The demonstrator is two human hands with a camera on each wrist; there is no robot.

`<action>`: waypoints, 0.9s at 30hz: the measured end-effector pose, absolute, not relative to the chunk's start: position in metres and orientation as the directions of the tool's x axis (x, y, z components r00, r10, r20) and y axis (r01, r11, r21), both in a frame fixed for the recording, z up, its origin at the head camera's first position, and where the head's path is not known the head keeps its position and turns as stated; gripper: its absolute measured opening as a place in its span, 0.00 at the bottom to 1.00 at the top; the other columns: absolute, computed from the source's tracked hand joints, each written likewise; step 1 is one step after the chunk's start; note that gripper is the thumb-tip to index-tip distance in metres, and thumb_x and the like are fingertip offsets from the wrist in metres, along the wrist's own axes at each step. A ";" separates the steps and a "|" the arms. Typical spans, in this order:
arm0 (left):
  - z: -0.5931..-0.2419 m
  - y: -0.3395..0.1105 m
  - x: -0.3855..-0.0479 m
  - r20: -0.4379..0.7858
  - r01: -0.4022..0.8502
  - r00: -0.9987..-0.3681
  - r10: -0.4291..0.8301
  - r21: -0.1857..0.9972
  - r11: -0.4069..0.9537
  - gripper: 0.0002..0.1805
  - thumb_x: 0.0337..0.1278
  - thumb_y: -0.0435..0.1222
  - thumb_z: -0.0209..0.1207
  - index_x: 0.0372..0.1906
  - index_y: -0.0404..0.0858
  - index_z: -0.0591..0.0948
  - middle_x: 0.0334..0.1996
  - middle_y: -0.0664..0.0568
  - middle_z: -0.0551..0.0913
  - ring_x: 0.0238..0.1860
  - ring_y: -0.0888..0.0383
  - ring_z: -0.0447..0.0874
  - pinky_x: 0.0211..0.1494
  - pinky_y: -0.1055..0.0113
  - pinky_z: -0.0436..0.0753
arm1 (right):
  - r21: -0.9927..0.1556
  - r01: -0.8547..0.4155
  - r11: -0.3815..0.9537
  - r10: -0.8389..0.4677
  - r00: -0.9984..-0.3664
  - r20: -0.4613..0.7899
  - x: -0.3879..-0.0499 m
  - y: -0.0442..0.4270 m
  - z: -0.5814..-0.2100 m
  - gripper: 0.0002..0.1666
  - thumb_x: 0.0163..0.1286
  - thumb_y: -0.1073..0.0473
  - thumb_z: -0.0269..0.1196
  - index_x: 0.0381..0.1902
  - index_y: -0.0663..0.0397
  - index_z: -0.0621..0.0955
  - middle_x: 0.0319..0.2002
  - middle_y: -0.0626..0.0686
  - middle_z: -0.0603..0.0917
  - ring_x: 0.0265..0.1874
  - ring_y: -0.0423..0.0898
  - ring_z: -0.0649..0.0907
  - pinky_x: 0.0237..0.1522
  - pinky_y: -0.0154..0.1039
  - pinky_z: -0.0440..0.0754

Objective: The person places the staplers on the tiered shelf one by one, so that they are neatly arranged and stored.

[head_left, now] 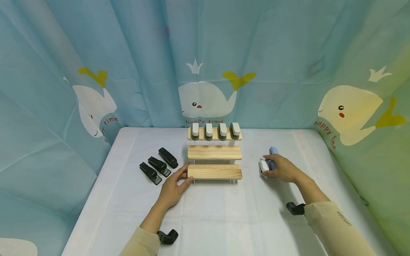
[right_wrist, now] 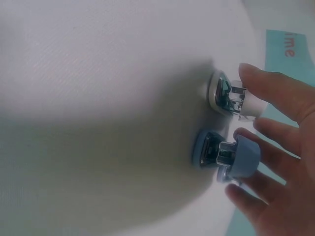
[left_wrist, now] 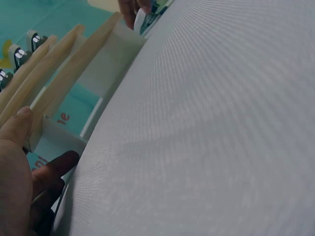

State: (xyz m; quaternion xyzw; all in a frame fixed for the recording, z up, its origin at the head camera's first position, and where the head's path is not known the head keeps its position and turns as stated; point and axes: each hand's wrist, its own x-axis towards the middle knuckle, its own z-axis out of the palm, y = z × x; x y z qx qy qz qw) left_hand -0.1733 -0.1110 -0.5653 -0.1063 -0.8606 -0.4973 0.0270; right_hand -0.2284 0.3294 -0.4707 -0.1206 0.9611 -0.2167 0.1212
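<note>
A three-step rack with wooden planks point(head_left: 214, 172) stands mid-table. My left hand point(head_left: 173, 187) grips the left end of its lowest step; in the left wrist view the thumb point(left_wrist: 18, 125) lies against the plank's edge and the other fingers beside the pale side support. At the right, my right hand point(head_left: 283, 168) pinches a small white stapler point(right_wrist: 253, 104) between thumb and index finger. Beside it a blue stapler point(right_wrist: 245, 156) stands under the other fingers. Another blue stapler point(head_left: 273, 150) is partly hidden behind the hand.
Several white-topped staplers point(head_left: 209, 131) stand in a row on the rack's top step. Left of the rack, three black staplers point(head_left: 159, 166) lie slanted on the white tablecloth point(head_left: 217, 220). A whale-print curtain point(head_left: 141, 53) closes off the back and sides.
</note>
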 end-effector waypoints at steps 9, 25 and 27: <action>-0.566 -0.111 -0.174 0.147 0.204 -0.977 0.153 0.850 0.486 0.34 0.69 0.57 0.61 0.77 0.61 0.69 0.43 0.72 0.88 0.64 0.59 0.83 0.70 0.45 0.75 | -0.462 -0.209 0.862 -0.315 -0.934 -0.166 -0.231 0.329 -0.478 0.45 0.63 0.49 0.77 0.68 0.70 0.74 0.66 0.78 0.72 0.67 0.78 0.70 0.65 0.72 0.70; -0.563 -0.110 -0.172 0.143 0.197 -0.979 0.147 0.850 0.488 0.33 0.70 0.58 0.61 0.76 0.67 0.68 0.43 0.69 0.88 0.65 0.58 0.82 0.72 0.44 0.74 | -0.458 -0.223 0.861 -0.323 -0.934 -0.153 -0.231 0.329 -0.480 0.42 0.64 0.50 0.76 0.67 0.69 0.75 0.63 0.74 0.78 0.63 0.73 0.78 0.61 0.68 0.76; -0.563 -0.110 -0.172 0.138 0.195 -0.979 0.150 0.851 0.488 0.33 0.70 0.57 0.61 0.77 0.65 0.68 0.43 0.69 0.88 0.66 0.57 0.81 0.72 0.44 0.74 | -0.461 -0.222 0.859 -0.324 -0.933 -0.154 -0.231 0.328 -0.480 0.42 0.64 0.50 0.76 0.66 0.70 0.75 0.63 0.74 0.79 0.62 0.72 0.78 0.60 0.67 0.77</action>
